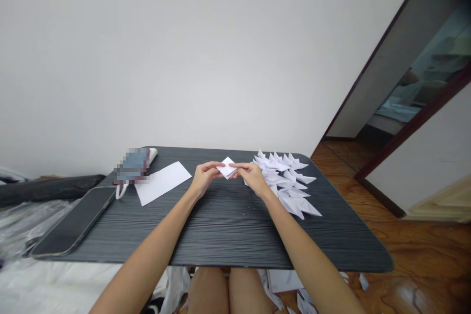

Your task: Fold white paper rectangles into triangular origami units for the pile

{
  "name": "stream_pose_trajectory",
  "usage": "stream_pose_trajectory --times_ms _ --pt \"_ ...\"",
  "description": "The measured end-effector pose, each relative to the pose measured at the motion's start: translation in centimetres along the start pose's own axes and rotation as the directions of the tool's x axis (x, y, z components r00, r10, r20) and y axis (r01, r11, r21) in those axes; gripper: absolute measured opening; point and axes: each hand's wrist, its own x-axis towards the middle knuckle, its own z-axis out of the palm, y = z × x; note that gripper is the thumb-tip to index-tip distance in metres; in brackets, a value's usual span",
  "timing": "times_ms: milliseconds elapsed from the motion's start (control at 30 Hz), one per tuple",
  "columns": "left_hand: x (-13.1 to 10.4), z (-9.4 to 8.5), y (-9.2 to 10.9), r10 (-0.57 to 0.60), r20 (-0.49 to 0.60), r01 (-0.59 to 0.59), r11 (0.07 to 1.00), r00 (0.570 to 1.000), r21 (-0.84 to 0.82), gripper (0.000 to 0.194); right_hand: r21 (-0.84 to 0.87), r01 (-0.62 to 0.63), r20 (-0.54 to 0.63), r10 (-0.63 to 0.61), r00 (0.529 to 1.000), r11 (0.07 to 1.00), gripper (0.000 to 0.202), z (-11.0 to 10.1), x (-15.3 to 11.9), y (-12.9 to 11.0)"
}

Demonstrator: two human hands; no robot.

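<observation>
White folded paper, a near-even diamond pinched by left fingers and right fingers, points corner-first toward the wall.

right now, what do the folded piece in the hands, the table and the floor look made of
Folded piece: white paper, matt, judging by its crisp creases and thin edges.
Table: perhaps wood-effect laminate, dark with fine parallel streaks; real wood isn't ruled out.
Floor: brown wood or a wood-look covering, somewhat glossy, from its grain and bright reflection.
</observation>
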Motion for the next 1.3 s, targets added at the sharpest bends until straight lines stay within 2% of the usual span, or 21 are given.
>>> stream_pose_trajectory --times_ms 167,333,400,500,600,800,1000,1133,1300 --pt "-0.1 0.5 -0.3 0.044 0.02 -0.047 0.989 0.999 0.14 0.024 -0.065 0.003 -0.005 -0.003 1.0 0.998 0.021 0.1 -0.1 0.0" --pt "-0.2 0.8 -0.7 0.067 0.037 -0.074 0.973 0.997 0.219 0.046 -0.032 -0.017 -0.001 0.017 1.0 0.999 0.04 0.2 -0.1 0.3" --pt "-0.2 0.7 -0.7 0.064 0.046 -0.073 0.962 0.997 0.263 0.05 -0.026 -0.059 -0.018 0.059 0.998 0.998 0.038 0.1 -0.1 0.5" --pt "-0.2 0.5 -0.6 0.067 0.064 -0.085 0.927 0.996 0.365 0.038 -0.041 -0.114 -0.024 0.113 0.993 0.993 0.025 0.0 -0.1 0.4" --pt "-0.2 0.4 -0.5 0.106 0.073 -0.128 0.888 0.992 0.442 0.03 -0.056 -0.137 -0.004 0.137 0.991 0.989 0.022 0.1 -0.3 -0.1" --pt "-0.3 0.5 -0.1 0.155 0.033 -0.153 0.878 0.987 0.453 0.028 -0.091 -0.136 0.057 0.141 0.988 0.987 0.021 0.3 -0.3 -0.9" --pt "-0.5 0.7 0.1 0.141 0.021 -0.136 0.891 0.99 0.433 0.026 -0.2 -0.047 0.098 0.068 0.993 0.979 0.019 0.1 -0.1 0.2" --pt "-0.5 0.6 -0.2 0.146 0.006 -0.133 0.884 0.989 0.449 0.027 -0.276 -0.02 0.078 0.043 0.996 0.961 0.021 0.1 0.1 1.3" --pt "-0.7 0.6 -0.3 0.126 0.014 -0.119 0.884 0.992 0.451 0.027 -0.305 -0.003 0.112 0.039 0.993 0.952 0.024 0.3 0.0 0.9"
